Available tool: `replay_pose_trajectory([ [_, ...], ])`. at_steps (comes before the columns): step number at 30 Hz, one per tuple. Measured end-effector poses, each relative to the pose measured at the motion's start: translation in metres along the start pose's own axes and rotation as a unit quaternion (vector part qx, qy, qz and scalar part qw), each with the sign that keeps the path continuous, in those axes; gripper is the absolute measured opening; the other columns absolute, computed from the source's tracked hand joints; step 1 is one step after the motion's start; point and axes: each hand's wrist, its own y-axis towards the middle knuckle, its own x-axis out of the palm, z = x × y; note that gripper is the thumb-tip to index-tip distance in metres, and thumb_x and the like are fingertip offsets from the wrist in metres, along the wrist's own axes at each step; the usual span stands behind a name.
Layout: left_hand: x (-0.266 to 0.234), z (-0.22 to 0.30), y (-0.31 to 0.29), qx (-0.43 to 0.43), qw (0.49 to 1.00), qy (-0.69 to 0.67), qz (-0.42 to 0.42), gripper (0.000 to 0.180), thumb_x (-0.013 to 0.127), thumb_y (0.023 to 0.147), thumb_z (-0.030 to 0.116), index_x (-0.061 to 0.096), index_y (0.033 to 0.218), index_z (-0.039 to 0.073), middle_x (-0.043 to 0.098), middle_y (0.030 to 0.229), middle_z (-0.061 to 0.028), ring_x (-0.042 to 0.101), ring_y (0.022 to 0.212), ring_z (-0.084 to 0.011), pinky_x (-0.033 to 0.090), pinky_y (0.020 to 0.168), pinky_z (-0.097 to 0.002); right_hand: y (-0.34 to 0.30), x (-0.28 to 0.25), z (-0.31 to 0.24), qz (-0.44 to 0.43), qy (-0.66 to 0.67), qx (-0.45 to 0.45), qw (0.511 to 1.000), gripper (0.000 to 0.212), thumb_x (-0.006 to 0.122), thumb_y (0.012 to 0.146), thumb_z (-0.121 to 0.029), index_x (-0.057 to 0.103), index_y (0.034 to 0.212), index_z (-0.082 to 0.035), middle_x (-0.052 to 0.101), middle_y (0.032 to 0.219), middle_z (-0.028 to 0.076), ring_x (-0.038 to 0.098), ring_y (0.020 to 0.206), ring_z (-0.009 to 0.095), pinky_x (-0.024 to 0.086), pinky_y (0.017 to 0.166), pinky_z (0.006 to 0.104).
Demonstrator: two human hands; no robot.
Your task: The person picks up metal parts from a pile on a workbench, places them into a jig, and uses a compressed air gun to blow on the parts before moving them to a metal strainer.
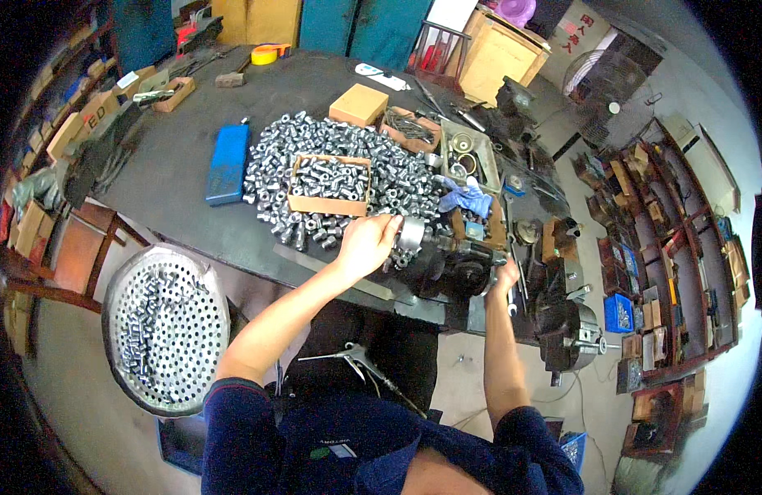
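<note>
A small dark bench machine (463, 268) stands at the front edge of the table, with a round silver chuck (410, 235) on its left end. My left hand (369, 243) is closed, its thumb and fingers pinched together at the chuck's left face. What they pinch is too small to make out. At the machine's right end my right hand (505, 276) is closed around a part that the hand itself hides. Behind the chuck spreads a large heap of silver metal fittings (274, 148). An open cardboard box (327, 204), filled with similar fittings, sits within the heap.
A blue box (227, 165) stands left of the heap. Behind it are a closed cardboard box (359, 105) and a tray of rings (472, 140). A blue glove (465, 196) lies near the machine. Lower left, a perforated metal basket (195, 346) holds fittings. Shelves (686, 239) line the right.
</note>
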Motion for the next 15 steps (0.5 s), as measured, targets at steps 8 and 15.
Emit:
replay_pose_trajectory([
  [8, 0.003, -0.008, -0.005, 0.028, 0.999, -0.01, 0.045, 0.033, 0.044, 0.084, 0.023, 0.047, 0.059, 0.001, 0.049, 0.052, -0.0169, 0.051, 0.051, -0.0342, 0.039, 0.047, -0.0407, -0.045, -0.065, -0.115, -0.079, 0.398, 0.249, 0.88, 0.023, 0.05, 0.081, -0.024, 0.05, 0.078, -0.001, 0.036, 0.051, -0.004, 0.027, 0.04, 0.004, 0.02, 0.034, 0.0182],
  [15, -0.001, -0.005, -0.003, -0.021, 0.999, -0.036, -0.003, 0.036, 0.043, 0.084, 0.027, 0.05, 0.06, 0.002, 0.049, 0.052, -0.0177, 0.052, 0.053, -0.0349, 0.039, 0.049, -0.0423, -0.045, -0.035, -0.049, -0.021, 0.287, 0.335, 0.897, 0.017, 0.047, 0.079, -0.016, 0.054, 0.072, -0.003, 0.043, 0.054, -0.001, 0.036, 0.043, 0.007, 0.025, 0.035, 0.0193],
])
